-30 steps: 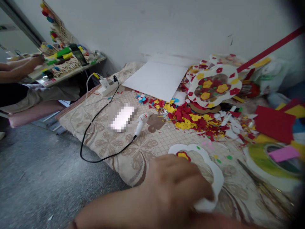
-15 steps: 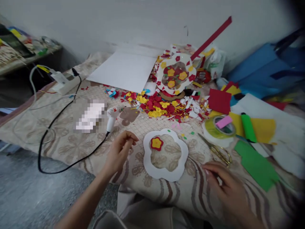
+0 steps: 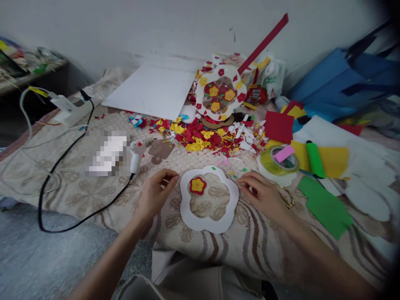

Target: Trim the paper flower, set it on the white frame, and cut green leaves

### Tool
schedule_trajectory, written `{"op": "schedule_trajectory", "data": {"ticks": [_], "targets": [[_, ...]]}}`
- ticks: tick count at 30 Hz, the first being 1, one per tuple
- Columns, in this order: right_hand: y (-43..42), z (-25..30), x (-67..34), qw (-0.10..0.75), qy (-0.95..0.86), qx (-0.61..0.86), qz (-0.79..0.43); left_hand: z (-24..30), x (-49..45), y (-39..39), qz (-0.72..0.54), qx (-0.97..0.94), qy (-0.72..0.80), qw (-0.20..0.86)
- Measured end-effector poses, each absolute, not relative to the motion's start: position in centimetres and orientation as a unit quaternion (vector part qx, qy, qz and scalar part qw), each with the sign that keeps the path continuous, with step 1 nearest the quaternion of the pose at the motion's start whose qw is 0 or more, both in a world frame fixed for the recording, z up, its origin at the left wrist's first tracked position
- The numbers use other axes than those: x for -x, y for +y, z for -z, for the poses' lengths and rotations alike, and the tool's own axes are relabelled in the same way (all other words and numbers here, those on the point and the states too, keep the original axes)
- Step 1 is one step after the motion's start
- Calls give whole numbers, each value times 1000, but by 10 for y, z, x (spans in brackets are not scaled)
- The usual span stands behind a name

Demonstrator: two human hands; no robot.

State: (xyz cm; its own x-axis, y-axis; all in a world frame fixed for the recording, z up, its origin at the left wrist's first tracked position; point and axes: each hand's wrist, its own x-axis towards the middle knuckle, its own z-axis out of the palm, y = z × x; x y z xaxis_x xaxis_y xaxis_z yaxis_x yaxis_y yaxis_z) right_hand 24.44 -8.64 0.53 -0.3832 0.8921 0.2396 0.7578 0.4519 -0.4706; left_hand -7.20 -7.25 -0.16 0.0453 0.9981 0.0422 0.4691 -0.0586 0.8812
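A white flower-shaped paper ring [image 3: 186,212] lies flat on the patterned cloth in front of me. Inside its opening, near the upper left, rests a small red and yellow paper flower [image 3: 198,185]. My left hand [image 3: 158,191] is just left of the ring, thumb and index finger closed together; whatever is between them, if anything, is too small to make out. At the ring's right edge is my right hand [image 3: 262,193], fingers loosely bent and tips a little apart, with no object visible in it. Behind that hand the gold-handled scissors [image 3: 290,196] are partly hidden.
A white glue gun [image 3: 136,157] with a black cord lies left. Paper scraps [image 3: 200,137] are heaped behind the ring, below a finished-looking flower fan [image 3: 201,102]. Rightward are a tape roll [image 3: 265,160], green paper [image 3: 325,208], a green marker [image 3: 315,160] and red paper [image 3: 279,126].
My right hand has moved left and away from me, up to the ring's right edge, now covering part of the scissors. My left hand stays beside the ring. The whole view has shifted slightly.
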Motion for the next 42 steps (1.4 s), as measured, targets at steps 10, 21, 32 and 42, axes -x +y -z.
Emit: {"op": "schedule_trajectory", "data": {"ticks": [10,21,32,42], "targets": [[-45,-3,-251,181,-859,462,-125,4,65,-67,-338,-645,595,340],[-27,1,-200,113,-895,427,-64,14,61,-67,-333,-660,591,323],[-25,2,-193,47,-915,401,6,11,62,-68,-339,-685,566,310],[-20,8,-193,61,-906,418,-28,13,63,-68,-343,-676,566,325]]}}
